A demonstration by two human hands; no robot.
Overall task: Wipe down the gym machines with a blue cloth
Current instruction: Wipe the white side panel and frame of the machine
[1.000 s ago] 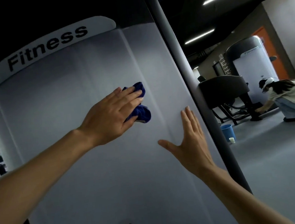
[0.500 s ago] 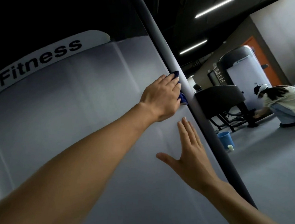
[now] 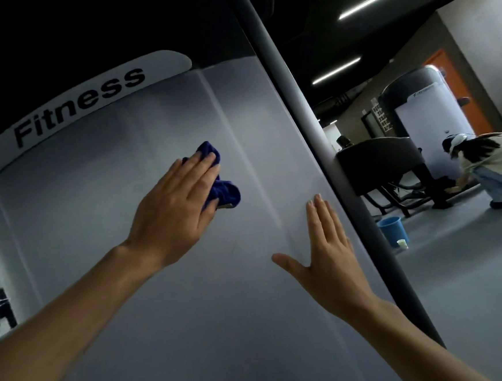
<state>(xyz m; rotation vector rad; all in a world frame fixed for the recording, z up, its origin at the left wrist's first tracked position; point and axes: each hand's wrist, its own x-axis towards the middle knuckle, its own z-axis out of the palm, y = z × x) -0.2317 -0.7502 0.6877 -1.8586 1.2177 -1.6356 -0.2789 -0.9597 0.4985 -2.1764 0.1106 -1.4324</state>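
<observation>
Cloth (image 3: 219,189) on panel (image 3: 130,275), left of pole (image 3: 308,131).

Two hands (image 3: 176,208) (image 3: 330,262), one cloth (image 3: 219,189), two machines (image 3: 147,258) (image 3: 431,128), one bucket (image 3: 392,230).

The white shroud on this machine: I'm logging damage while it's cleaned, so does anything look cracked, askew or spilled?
Nothing stands out. The white shroud looks intact under the blue cloth, and the blue bucket stands upright.

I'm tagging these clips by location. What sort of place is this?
Most likely a gym. The white machine shroud being wiped is labelled "Fitness", a second such machine stands at the back, and a dark padded seat sits between them on the grey floor.
</observation>
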